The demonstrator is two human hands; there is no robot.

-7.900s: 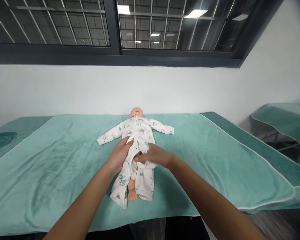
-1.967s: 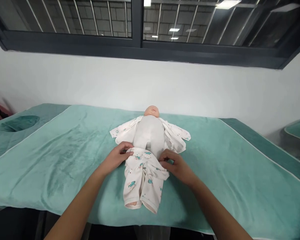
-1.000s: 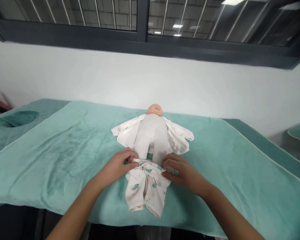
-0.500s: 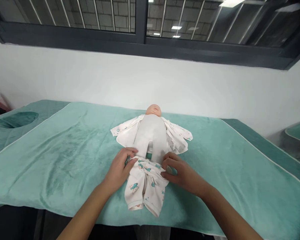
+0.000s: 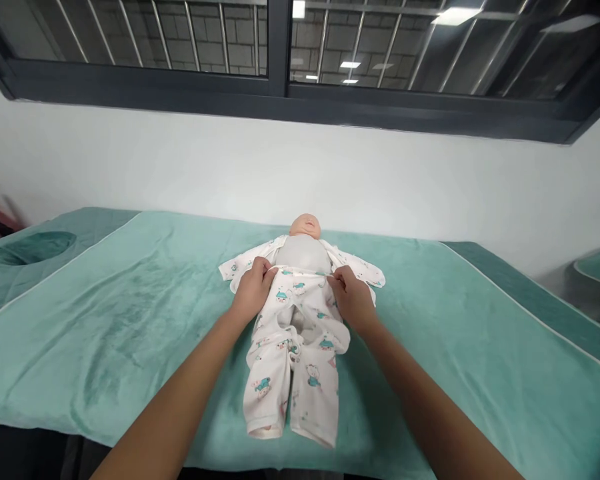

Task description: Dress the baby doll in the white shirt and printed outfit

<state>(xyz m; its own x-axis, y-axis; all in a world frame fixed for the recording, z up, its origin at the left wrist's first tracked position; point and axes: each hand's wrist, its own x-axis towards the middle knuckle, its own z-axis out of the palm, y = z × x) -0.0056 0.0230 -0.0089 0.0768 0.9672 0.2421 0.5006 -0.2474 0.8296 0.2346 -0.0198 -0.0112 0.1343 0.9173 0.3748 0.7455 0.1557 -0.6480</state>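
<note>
A baby doll lies on its back, its head toward the wall. Patterned white baby pants cover its legs and reach up to the belly. My left hand pinches the waistband at its left end, while my right hand grips the right end. An opening shows at the crotch of the pants. Under the doll, a white printed baby shirt lies spread, its sleeves out to both sides and its front open over the grey torso.
The doll rests on a padded table with a teal plush cover. A face hole is at the table's left end. Behind stand a white wall and a dark-framed window with bars.
Both hands have moved up toward the doll's head, drawing the pants' waistband from the lower legs to the belly. The grey legs are now covered.
</note>
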